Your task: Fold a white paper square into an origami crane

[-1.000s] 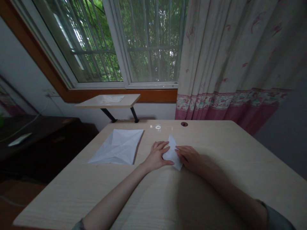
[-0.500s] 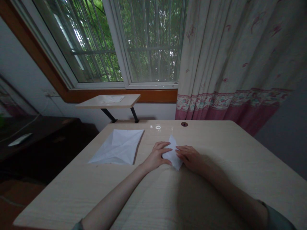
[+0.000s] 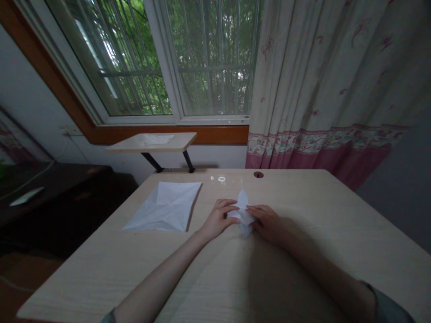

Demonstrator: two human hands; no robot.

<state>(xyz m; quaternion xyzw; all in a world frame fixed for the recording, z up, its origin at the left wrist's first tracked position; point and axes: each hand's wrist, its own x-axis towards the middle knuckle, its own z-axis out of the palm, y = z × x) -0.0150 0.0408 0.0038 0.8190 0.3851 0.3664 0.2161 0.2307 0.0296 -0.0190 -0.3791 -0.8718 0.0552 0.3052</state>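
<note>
A small folded sheet of white paper (image 3: 242,197) lies on the wooden desk (image 3: 202,278), its upper tip pointing away from me. My left hand (image 3: 220,218) grips its left edge, with the thumb below and the fingers above. On the opposite edge, my right hand (image 3: 267,221) has its fingers bent over the paper. The lower part of the paper spreads out beneath both hands, and some of its folds are hidden by my fingers. To the left, a larger creased stack of white paper sheets (image 3: 168,206) rests flat on the desk, touched by neither hand.
A small raised shelf (image 3: 182,142) on black legs stands at the desk's back left, with white paper (image 3: 158,139) on it. A round cable hole (image 3: 258,175) is near the back edge. Behind are a window and a floral curtain (image 3: 313,112). A dark table (image 3: 67,179) is at left.
The small paper's shape has changed: its lower part has opened and spread between my fingers, and its upper tip looks narrower. Both hands have shifted only slightly.
</note>
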